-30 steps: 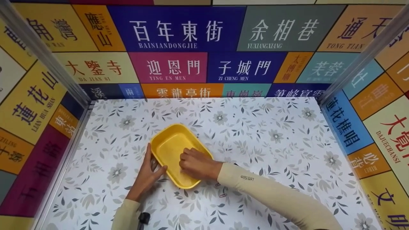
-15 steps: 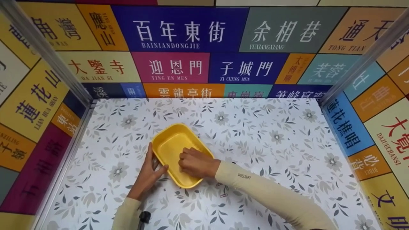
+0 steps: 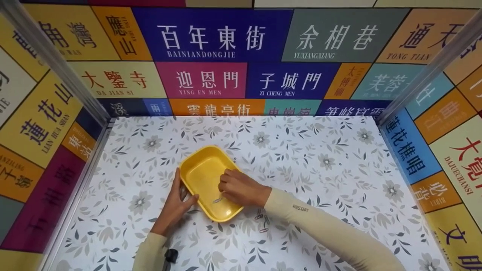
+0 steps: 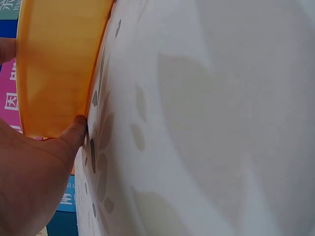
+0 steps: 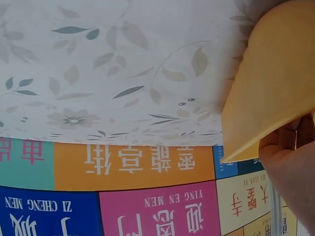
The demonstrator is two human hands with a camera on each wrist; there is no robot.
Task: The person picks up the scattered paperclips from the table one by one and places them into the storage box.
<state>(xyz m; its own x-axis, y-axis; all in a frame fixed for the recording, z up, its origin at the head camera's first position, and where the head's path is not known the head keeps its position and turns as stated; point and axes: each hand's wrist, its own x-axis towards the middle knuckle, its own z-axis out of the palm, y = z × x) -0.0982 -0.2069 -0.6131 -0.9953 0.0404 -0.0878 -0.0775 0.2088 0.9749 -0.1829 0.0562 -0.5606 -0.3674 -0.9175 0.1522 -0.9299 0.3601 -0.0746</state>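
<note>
A yellow plastic tray [image 3: 197,169] sits tilted across the tabletop in the head view. My left hand [image 3: 177,203] rests against its left outer wall, fingers extended and thumb apart at the rim; the left wrist view shows a fingertip low on that wall. Over the tray's right half is my right hand [image 3: 241,188], its fingers curled downward. Just beside those fingertips, a small silvery thing like a paper clip [image 3: 217,200] shows against the tray floor. Whether the right fingers pinch anything is hidden by the hand itself.
Several small paper clips [image 3: 263,230] lie on the flower-patterned tabletop [image 3: 320,180], close to the tray's lower right and partly under the right forearm. Panels with large Chinese characters [image 3: 211,34] wall off the back and both sides.
My right hand has risen slightly and shifted right within the tray, uncovering the small silvery thing and more tray floor. The left hand and tray stay nearly where they were.
</note>
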